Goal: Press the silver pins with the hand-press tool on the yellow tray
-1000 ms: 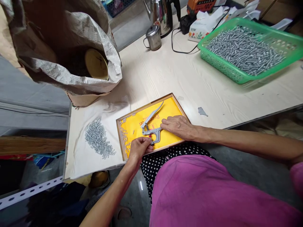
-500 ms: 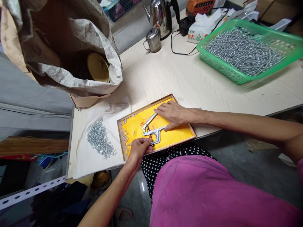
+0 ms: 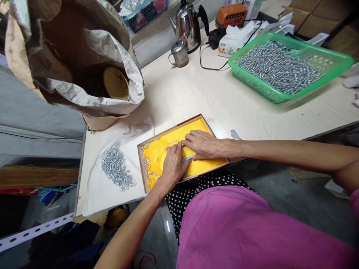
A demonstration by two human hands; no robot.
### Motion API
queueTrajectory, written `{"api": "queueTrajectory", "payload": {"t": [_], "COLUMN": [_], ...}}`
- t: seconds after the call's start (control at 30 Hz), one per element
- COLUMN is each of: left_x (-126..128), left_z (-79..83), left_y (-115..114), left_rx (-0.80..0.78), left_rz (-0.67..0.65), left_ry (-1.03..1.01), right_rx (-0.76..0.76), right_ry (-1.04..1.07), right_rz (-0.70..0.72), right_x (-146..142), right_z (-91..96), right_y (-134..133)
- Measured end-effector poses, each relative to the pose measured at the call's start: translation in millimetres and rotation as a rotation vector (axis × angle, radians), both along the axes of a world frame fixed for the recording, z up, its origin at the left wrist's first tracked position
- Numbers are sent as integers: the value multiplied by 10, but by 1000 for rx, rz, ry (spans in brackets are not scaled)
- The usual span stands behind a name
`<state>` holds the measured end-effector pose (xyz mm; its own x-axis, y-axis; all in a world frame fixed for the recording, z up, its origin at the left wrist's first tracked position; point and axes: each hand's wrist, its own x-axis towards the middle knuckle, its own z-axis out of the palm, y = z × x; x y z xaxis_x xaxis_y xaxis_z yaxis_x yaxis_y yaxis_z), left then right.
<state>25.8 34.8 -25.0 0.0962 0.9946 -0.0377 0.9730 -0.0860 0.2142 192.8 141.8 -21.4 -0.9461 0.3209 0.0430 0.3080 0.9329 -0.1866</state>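
Note:
Over the yellow-lined shallow tray [image 3: 213, 130] both my hands meet on a pair of silver snap-fastener pliers [image 3: 189, 158]. My right hand [image 3: 206, 144] grips the handle ends, fingers on the upper handle and thumb by the lower one. My left hand [image 3: 173, 163] is wrapped over the head and upper handle, hiding the jaws. Whether a small piece sits in the jaws cannot be seen. Small metal pins [image 3: 146, 160] lie along the tray's left side, and a single one is nearer the middle.
Left of the tray, a heap of metal pins [image 3: 116, 167] rests on white cloth. An open woven sack [image 3: 112, 108] stands behind it. Back right is a green basket [image 3: 254, 87] full of longer metal pieces. A metal cup [image 3: 180, 55], kettle [image 3: 187, 28] and orange battery [image 3: 231, 15] stand at the back.
My left hand has moved from the lower jaw up and over the pliers' head, covering it. My right hand stays on the handles. The view has shifted slightly.

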Motion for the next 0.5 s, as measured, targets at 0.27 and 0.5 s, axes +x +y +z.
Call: {"api": "queueTrajectory", "payload": {"t": [0.27, 0.5], "left_x": [-8, -109], "left_z": [12, -7], "left_y": [-52, -59], "left_rx": [8, 108], "left_rz": [19, 52], "left_ry": [21, -18], "right_rx": [-3, 13], "right_ry": [9, 176], "right_rz": [-9, -48], "right_x": [-62, -104], "right_z": [-212, -295], "right_y": [-127, -96]}}
